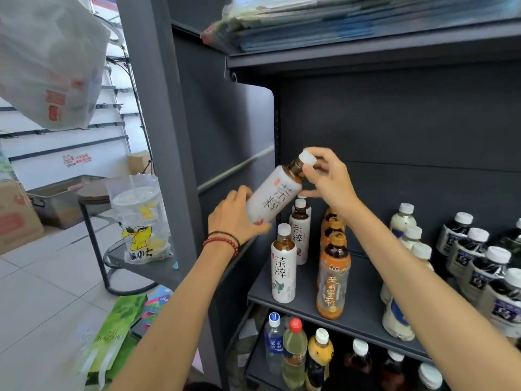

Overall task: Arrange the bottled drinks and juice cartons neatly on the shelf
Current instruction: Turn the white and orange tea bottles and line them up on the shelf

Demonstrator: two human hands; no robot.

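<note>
A white-labelled tea bottle is tilted in the air above the dark shelf. My left hand grips its base. My right hand pinches its neck just under the white cap. Below it, two matching white tea bottles stand in a row at the shelf's left end. Beside them runs a row of orange-labelled tea bottles. Further right stand milky white bottles and dark-labelled bottles.
The lower shelf holds a water bottle, a green drink, a yellow-labelled bottle and darker ones. Green cartons lie on the floor at the left. A small side table bears a bagged cup. Flat packets lie on the top shelf.
</note>
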